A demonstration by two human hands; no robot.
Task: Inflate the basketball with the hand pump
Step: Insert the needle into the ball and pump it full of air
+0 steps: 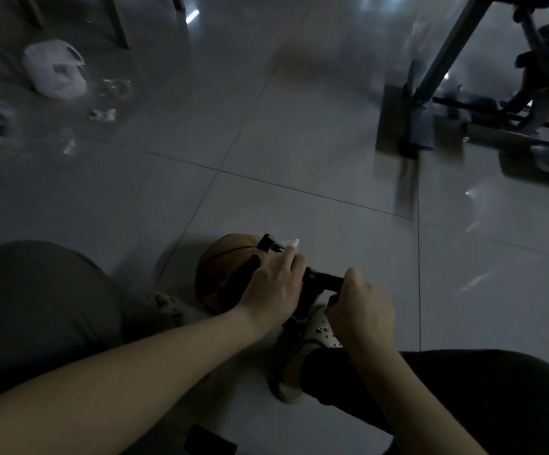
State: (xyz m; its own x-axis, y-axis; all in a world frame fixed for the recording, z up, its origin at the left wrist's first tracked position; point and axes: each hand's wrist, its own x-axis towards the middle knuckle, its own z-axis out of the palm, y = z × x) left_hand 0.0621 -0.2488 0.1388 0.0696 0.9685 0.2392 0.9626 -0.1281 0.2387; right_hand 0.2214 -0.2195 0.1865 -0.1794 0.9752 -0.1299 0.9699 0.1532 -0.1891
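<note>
Basketball (224, 267) is lying by the pump handle (324, 279) that left hand (273, 287) and right hand (362, 310) are gripping; white bag (54, 72), contents unclear.

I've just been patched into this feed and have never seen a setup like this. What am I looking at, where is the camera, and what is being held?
There is no machine here: a person is working with bare hands. The single picture comes from a wide-angle camera worn on the head, looking forward and down, so the arms enter from the bottom. The left hand and right hand each close their grip round the black pump handle. Just beyond it, an orange basketball sits on the grey tiled floor, near the person's shoe. Farther off are a white plastic bag and, at upper right, a dark metal frame. The picture is dim and blurred, so the pump's connection to the ball is unclear.
</note>
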